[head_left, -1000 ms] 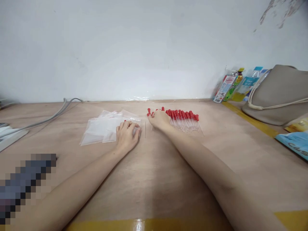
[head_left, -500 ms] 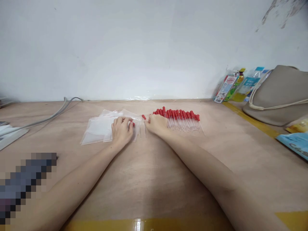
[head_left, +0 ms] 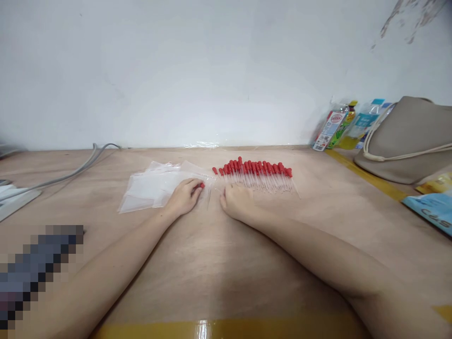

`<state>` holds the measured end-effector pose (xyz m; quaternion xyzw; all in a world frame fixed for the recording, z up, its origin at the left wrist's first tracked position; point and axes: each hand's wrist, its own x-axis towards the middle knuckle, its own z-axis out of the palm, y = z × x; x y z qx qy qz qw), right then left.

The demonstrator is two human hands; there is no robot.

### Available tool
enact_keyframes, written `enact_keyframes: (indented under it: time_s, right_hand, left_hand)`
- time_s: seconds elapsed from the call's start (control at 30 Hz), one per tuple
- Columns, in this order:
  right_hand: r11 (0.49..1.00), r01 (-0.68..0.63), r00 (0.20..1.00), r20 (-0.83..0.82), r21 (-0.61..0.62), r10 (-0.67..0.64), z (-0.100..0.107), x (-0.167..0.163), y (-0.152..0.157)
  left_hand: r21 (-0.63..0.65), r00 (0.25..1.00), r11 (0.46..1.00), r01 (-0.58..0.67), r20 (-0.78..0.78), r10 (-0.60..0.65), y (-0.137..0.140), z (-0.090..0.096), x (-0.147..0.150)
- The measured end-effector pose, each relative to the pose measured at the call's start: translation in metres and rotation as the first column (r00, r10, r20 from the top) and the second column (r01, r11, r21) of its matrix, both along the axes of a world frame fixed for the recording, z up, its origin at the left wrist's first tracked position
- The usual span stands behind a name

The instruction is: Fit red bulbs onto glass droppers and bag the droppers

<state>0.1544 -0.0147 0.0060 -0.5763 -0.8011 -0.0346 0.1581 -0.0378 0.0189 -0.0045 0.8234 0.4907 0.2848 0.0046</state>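
Note:
Between the fingertips of my left hand is a red rubber bulb, the end of a dropper; thin clear glass shows just beside it. That hand rests at the right edge of several clear plastic bags. My right hand is closed, knuckles up, just below the left part of a row of droppers with red bulbs and clear tubes. A thin clear line shows by its fingertips, and I cannot make out what they hold. One dropper bulb lies at the row's left end.
Bottles and a carton stand against the wall at right, beside a grey-beige bag. A blue packet lies at the right edge. A grey cable crosses the left side. Yellow tape lines the near table edge.
My left hand has shifted right with the red bulb. My right hand has drawn back toward me and a little right, away from the bulb at the row's left end.

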Motion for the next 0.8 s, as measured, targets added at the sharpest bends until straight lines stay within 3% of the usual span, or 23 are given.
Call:
enact_keyframes:
  time_s: [0.1,0.23,0.33,0.47,0.53,0.6,0.7,0.8]
  right_hand:
    - [0.984,-0.079,0.994,-0.056,0.160,0.089,-0.009,0.021,-0.009]
    - [0.951,-0.112,0.974,-0.158,0.288,0.163,-0.016,0.045,-0.015]
    - [0.940,-0.142,0.951,-0.222,0.310,0.217,-0.018,0.056,-0.018]
    - [0.947,-0.185,0.908,-0.323,0.262,0.267,-0.017,0.060,-0.018]
    - [0.946,-0.199,0.884,-0.371,0.255,0.286,-0.017,0.061,-0.017]
    - [0.942,-0.208,0.868,-0.393,0.265,0.302,-0.018,0.064,-0.014]
    - [0.935,-0.217,0.870,-0.379,0.280,0.316,-0.019,0.073,-0.010]
    - [0.937,-0.224,0.880,-0.356,0.269,0.313,-0.019,0.083,-0.008]
  left_hand:
    - [0.015,0.999,1.000,0.026,0.023,-0.027,0.000,-0.001,0.002]
    - [0.022,0.995,0.999,-0.033,0.096,0.031,0.004,-0.005,0.002]
    - [0.056,0.974,0.993,-0.107,0.205,0.094,0.006,-0.004,0.002]
    - [0.194,0.884,0.953,-0.234,0.449,0.126,-0.001,0.002,0.010]
    - [0.204,0.874,0.968,-0.148,0.485,0.032,-0.012,0.004,0.019]
    - [0.156,0.887,0.986,0.055,0.446,-0.120,-0.026,0.004,0.029]
    - [0.063,0.893,0.936,0.347,0.284,-0.350,-0.049,0.005,0.041]
    - [-0.002,0.896,0.901,0.433,0.112,-0.430,-0.062,0.008,0.046]
